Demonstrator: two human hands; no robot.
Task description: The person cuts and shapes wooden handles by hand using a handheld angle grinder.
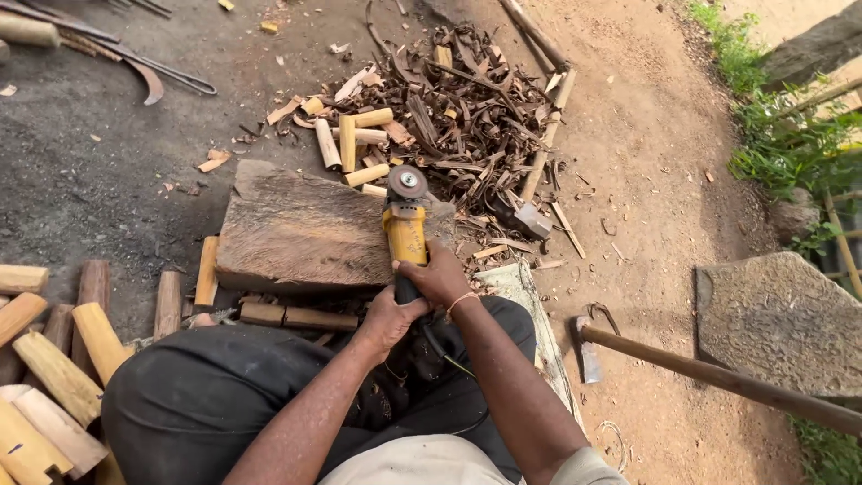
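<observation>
Now we've bare sand right of the wooden block (301, 229); over its right edge, our left hand (388, 319) and right hand (440, 277) both clench the yellow angle grinder (406, 224).

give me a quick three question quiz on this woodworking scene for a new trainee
1. True or false: both hands grip the yellow angle grinder.
2. What does the grinder's disc end sit over? A) the flat wooden block B) the grey stone slab C) the pile of bark shavings
3. What tool lies on the ground by the person's right side?

Key:
1. True: left hand and right hand both hold it.
2. A
3. A long-handled axe.
</observation>
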